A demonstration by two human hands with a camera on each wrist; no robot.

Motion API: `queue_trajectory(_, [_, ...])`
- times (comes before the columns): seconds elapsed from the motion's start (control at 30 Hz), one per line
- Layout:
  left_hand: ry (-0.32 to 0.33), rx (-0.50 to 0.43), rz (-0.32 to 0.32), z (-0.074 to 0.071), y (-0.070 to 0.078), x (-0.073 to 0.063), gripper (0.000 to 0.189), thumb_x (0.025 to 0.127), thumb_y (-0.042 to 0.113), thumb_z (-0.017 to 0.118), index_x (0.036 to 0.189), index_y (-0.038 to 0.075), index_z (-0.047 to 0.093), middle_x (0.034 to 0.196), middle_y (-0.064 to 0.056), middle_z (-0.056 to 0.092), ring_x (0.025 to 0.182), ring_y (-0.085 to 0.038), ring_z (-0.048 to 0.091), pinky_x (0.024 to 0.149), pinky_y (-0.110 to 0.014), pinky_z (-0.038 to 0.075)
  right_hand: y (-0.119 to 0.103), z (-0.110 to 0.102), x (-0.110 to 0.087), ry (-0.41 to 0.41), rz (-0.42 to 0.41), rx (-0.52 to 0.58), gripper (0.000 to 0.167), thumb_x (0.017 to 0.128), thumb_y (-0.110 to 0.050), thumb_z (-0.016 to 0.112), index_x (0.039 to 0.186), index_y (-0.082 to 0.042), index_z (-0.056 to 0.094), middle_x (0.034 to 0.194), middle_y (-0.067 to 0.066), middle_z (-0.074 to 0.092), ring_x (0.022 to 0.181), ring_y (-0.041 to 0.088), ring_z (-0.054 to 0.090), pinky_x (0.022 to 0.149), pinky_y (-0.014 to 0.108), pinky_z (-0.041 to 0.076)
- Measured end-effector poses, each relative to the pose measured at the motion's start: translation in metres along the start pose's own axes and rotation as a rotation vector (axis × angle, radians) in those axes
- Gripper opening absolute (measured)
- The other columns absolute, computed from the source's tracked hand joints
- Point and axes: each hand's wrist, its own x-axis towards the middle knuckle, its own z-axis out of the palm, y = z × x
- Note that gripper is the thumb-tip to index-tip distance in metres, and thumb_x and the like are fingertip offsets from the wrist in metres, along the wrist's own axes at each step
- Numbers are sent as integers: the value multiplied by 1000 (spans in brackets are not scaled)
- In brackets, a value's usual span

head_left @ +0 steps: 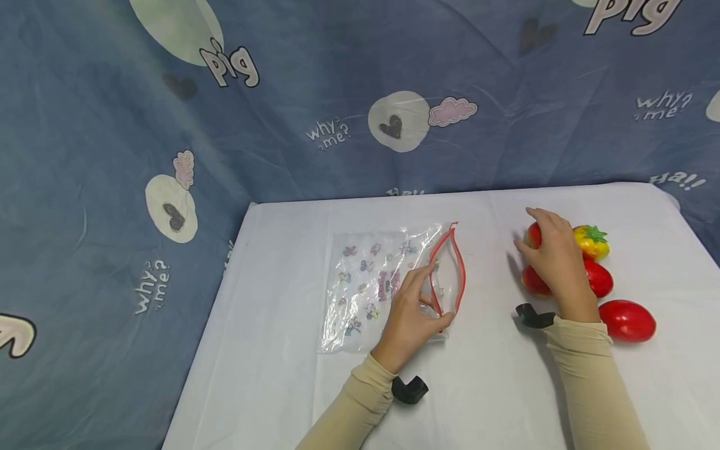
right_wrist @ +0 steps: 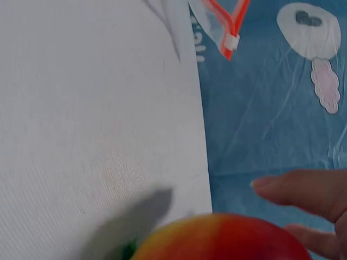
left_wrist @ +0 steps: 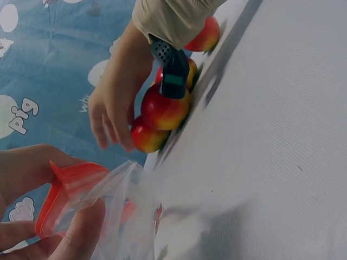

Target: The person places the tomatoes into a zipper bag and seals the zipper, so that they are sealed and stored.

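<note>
A clear zip bag (head_left: 351, 300) with small printed figures lies flat on the white table, its red-edged mouth parted at the right. My left hand (head_left: 407, 322) holds that mouth, with thumb and fingers at the red rim (left_wrist: 49, 208). Over a cluster of shiny red fruits my right hand (head_left: 557, 265) hovers, fingers spread and apart from the thumb. Partly hidden by it are a red fruit (head_left: 534, 282) and another (head_left: 533, 235). Beside it lies a yellow-red fruit with green leaves (head_left: 592, 244). In the right wrist view a red-yellow fruit (right_wrist: 222, 241) sits close to the fingers.
A larger red fruit (head_left: 627, 320) lies nearer, right of my right wrist. The white table (head_left: 253, 350) ends at a blue printed cloth (head_left: 315, 81) behind and at the left. Black wrist mounts (head_left: 409, 390) stick out from both sleeves.
</note>
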Motion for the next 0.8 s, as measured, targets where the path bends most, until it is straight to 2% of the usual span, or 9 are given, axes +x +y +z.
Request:
queue_trajectory(0.2, [-4,-14,-12,0,0,0,91,74,10,92,153,15,46,145,-9,56,82,-1,65,80,-27,61,7,-3,1,6,79,-19,77,88,-10,76,156,-5,41,157,31,38,145,52,31,104,79,40])
queue_trajectory(0.5, [-8,-16,-17,1,0,1,91,74,9,92,153,13,47,142,-9,58,82,-1,65,81,-26,60,15,-6,2,-70,217,4,89,89,-14,77,162,-7,28,158,32,32,145,53,26,92,79,48])
queue_trajectory(0.8, [-2,-10,-2,-1,-1,0,90,75,10,91,153,10,47,144,-9,57,82,-2,64,83,-21,58,18,-4,1,-43,185,-8,74,91,-9,74,156,-1,39,153,35,36,140,55,31,97,79,45])
